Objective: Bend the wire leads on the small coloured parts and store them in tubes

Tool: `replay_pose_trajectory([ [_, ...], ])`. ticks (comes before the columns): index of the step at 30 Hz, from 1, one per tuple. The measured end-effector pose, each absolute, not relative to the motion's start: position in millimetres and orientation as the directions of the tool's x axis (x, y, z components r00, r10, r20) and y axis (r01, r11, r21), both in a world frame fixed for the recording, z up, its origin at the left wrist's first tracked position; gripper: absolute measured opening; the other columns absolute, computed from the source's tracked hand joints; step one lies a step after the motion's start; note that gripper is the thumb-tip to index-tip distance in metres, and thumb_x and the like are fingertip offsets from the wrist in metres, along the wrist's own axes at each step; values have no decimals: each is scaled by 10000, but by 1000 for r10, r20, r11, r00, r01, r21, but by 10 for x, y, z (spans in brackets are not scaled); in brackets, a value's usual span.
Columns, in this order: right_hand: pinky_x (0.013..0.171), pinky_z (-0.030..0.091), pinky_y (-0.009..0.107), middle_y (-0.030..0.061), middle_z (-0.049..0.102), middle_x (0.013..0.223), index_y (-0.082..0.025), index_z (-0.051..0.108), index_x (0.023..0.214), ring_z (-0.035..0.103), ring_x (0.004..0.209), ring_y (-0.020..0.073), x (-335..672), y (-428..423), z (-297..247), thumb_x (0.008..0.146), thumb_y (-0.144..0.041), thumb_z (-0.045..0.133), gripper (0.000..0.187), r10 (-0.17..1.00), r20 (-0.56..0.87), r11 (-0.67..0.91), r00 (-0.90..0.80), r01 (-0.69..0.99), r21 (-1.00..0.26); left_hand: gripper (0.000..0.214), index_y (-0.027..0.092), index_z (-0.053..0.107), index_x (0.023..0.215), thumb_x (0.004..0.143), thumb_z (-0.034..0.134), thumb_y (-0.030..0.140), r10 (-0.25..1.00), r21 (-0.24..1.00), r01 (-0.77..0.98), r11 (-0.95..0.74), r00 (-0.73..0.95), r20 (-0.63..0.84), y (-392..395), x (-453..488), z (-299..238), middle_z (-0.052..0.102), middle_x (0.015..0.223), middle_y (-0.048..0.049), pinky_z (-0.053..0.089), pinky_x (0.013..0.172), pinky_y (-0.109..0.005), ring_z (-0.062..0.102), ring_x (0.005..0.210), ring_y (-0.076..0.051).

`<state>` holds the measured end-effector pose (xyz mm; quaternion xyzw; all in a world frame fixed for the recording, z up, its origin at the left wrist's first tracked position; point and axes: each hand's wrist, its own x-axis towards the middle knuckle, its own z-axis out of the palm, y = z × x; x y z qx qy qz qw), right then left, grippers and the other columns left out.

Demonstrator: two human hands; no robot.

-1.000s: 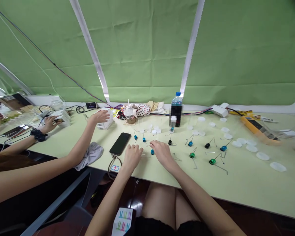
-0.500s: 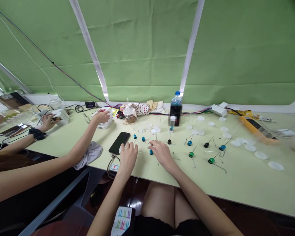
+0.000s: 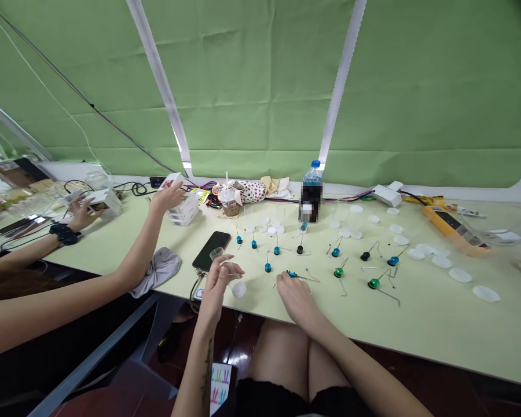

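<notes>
The left hand (image 3: 221,277) pinches one clear cup (image 3: 216,253) by its side, presumably leaving its mouth free, near a translucent lid (image 3: 239,289) on the table (image 3: 434,324). The right hand (image 3: 297,296) curls at a blue wire-legged piece (image 3: 292,274); whether it pinches, I can't tell. Two green pieces (image 3: 374,284) and two black pieces (image 3: 365,256) lie apart, probably so wires don't snag.
</notes>
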<state>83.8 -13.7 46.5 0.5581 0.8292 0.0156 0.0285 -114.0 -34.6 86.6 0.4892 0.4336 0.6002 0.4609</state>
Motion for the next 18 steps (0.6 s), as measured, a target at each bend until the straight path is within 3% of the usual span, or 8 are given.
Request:
replay_pose_trajectory([
  [2,595,439,258,116,597,939,-135,538,968,631,750,188,715,-34,470,807,54,408,280,923,-5,385,-386,921,54,327,192,492,1046,867,459,464,982,916,-355,-186,-79,169,-371,-1055,889,607,884,-63,445,838,-394,592,886,-206],
  [4,577,433,252,108,598,927,-137,535,967,635,743,187,616,33,479,825,39,390,269,927,15,375,-376,926,45,300,193,490,1005,874,451,461,986,867,-471,-164,-66,150,-381,-1003,906,602,899,-66,448,846,-410,594,902,-209],
  [7,565,416,245,97,610,920,-150,541,935,634,734,181,556,1,504,862,-11,380,225,927,90,368,-365,929,-24,310,194,494,1012,887,421,468,989,829,-539,-148,-69,131,-380,-977,923,597,884,-61,455,841,-412,600,881,-203],
  [9,591,415,249,77,624,902,-168,549,908,629,733,172,590,-101,557,920,-120,369,186,916,190,386,-354,907,-171,317,199,499,1028,894,404,470,987,830,-535,-158,-77,138,-381,-975,929,595,877,-56,451,848,-409,599,886,-199],
  [12,662,427,247,34,636,858,-195,554,879,612,747,149,733,-280,730,961,-301,339,253,901,304,428,-308,742,-516,324,195,529,1028,878,441,468,979,876,-438,-204,-118,169,-395,-951,930,595,926,-65,440,871,-395,593,924,-204],
  [14,689,435,239,14,632,845,-211,552,911,599,759,138,856,-369,894,955,-372,340,270,909,317,417,-272,585,-695,297,189,560,1010,858,494,435,967,929,-275,-247,-136,217,-413,-895,925,593,975,-72,430,883,-374,581,950,-206],
  [16,687,441,240,6,621,843,-227,539,1019,591,745,135,974,-431,1061,933,-419,374,267,919,294,390,-261,503,-772,263,188,583,1005,830,554,381,957,958,-51,-283,-75,279,-435,-792,916,595,996,-72,424,881,-352,569,960,-208],
  [18,664,439,248,1,613,835,-244,499,1143,583,702,138,1080,-477,1203,894,-444,441,326,916,258,390,-308,524,-758,266,192,590,1025,799,600,333,948,936,148,-319,53,314,-460,-646,901,606,987,-70,428,863,-343,567,946,-212],
])
